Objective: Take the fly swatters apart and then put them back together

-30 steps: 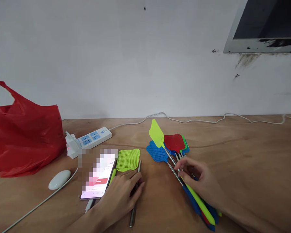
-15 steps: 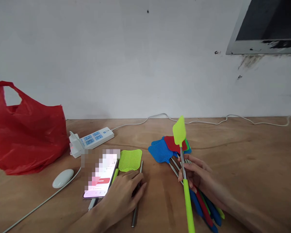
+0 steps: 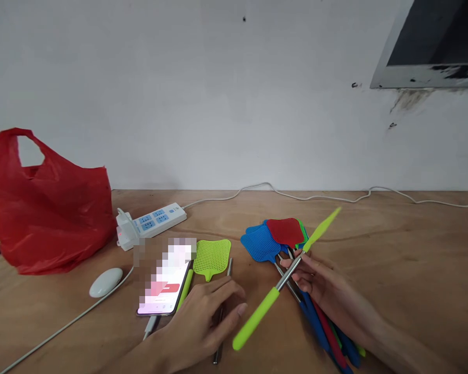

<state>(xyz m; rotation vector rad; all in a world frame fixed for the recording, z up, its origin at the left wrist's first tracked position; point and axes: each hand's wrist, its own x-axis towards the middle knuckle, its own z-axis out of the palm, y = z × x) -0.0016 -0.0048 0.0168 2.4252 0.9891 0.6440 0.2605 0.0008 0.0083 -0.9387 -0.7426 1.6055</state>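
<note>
A lime-green fly swatter (image 3: 259,317) with a metal shaft is pinched in my right hand (image 3: 322,288). It is tilted, its grip toward the lower left and its head turned edge-on at the upper right. Beneath it lies a bunch of fly swatters with blue heads (image 3: 260,245), a red head (image 3: 285,231) and a little green showing. My left hand (image 3: 206,317) hovers with fingers apart over a thin metal rod (image 3: 229,267), partly hidden. Just beyond sits a lime-green perforated swatter head (image 3: 211,257), with a lime-green handle (image 3: 185,291) between it and the phone.
A lit phone (image 3: 166,283), partly pixelated, lies left of my left hand with a white cable plugged in. Farther left are a white mouse-shaped object (image 3: 106,282), a white power strip (image 3: 161,218) and a red plastic bag (image 3: 54,223). A white wall (image 3: 218,104) stands behind the table.
The fly swatter in my right hand has swung from nearly upright to a slant, its grip moving left and its head right. My left hand's fingers have lifted and spread a little.
</note>
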